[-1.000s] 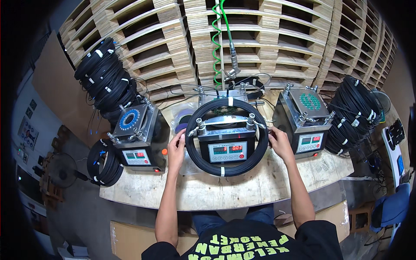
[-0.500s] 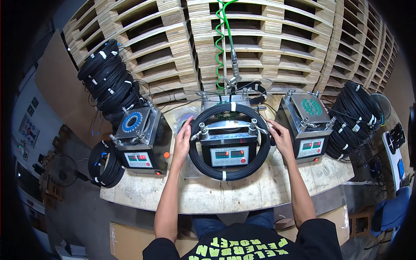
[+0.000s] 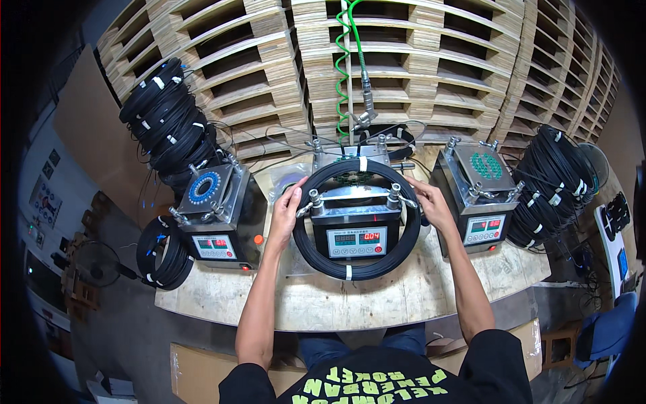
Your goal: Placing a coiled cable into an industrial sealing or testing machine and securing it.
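A round coil of black cable (image 3: 380, 266), bound with white ties at top and bottom, is held upright between my two hands. My left hand (image 3: 288, 210) is closed around its left side, with the thumb near the rim. On the opposite side my right hand (image 3: 433, 205) grips the coil, its fingertips partly hidden behind it. Through the ring shows the middle metal machine (image 3: 357, 229), with a lit red display, a row of buttons and wing-nut clamps on top. Whether the coil touches this machine I cannot tell.
Similar machines stand left (image 3: 214, 222) and right (image 3: 478, 195) on the wooden table (image 3: 303, 303). Tall stacks of black cable coils (image 3: 168, 128) (image 3: 548, 182) flank them, and smaller coils (image 3: 161, 259) sit at the left edge. A green air hose (image 3: 356, 40) hangs before wooden pallets (image 3: 464, 54).
The readout on the middle machine's display has changed. My hands have shifted slightly along the coil's sides, while the coil stays almost in place.
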{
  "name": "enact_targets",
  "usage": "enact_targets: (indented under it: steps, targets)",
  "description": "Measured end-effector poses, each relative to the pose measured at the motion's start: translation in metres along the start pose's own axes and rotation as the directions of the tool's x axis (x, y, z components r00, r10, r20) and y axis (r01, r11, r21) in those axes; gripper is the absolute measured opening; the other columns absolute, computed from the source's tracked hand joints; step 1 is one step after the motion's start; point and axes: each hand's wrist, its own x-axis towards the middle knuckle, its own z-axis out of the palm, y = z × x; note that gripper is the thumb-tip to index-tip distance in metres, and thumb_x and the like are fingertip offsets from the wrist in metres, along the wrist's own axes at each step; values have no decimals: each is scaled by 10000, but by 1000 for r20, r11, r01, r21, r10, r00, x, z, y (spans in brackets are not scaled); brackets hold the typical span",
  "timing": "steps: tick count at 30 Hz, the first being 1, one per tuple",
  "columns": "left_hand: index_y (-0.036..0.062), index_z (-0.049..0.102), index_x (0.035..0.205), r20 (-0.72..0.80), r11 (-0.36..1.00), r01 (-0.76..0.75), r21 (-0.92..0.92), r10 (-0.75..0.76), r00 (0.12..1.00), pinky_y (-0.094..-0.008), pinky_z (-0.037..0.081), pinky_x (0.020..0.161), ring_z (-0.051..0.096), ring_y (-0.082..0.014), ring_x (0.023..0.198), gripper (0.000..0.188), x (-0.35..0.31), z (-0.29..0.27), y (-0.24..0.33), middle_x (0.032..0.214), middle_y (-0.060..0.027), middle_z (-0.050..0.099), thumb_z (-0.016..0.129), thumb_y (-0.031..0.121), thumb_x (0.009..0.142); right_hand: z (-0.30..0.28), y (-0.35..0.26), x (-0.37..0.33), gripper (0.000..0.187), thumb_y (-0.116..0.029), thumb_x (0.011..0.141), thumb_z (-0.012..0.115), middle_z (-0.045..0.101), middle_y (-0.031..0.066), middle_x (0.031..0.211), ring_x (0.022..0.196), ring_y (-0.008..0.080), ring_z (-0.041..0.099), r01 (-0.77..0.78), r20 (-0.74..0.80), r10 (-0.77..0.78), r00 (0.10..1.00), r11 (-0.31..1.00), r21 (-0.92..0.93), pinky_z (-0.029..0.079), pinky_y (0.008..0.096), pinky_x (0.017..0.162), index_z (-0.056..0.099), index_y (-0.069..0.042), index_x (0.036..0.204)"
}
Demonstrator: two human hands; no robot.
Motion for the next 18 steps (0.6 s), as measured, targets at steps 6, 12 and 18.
enact_targets:
  steps: [6, 12, 18]
  targets:
    - [6, 549, 1421, -16, 999, 24, -47, -25, 1000, -270, 361, 1099, 545, -128, 1241, 484, -3, 9, 2, 1375, -69, 604, 473, 341, 1081, -2, 3, 3, 482, 35, 950, 489, 607, 41, 997, 881, 124, 559, 95, -17, -95, 995, 995, 29, 445, 234, 852, 555, -40, 1422]
    - [25, 676, 1236, -279, 947, -178, 266, 252, 927, -284, 485, 880, 613, -136, 1011, 316, -21, 8, 8, 1056, -82, 668, 586, 250, 1033, 12, -4, -24, 188, -105, 998, 588, 576, 23, 919, 733, 53, 515, 113, -425, -171, 889, 981, -160, 395, 224, 609, 664, -29, 1152]
    - [9, 709, 987, -154, 848, -221, 482, 330, 931, -258, 416, 607, 528, -90, 670, 141, -44, 7, 33, 780, -32, 632, 701, 142, 941, 18, -46, -45, 210, -117, 887, 751, 526, 19, 645, 587, 90, 459, 49, -241, -107, 965, 971, -235, 379, 268, 543, 640, -8, 1029]
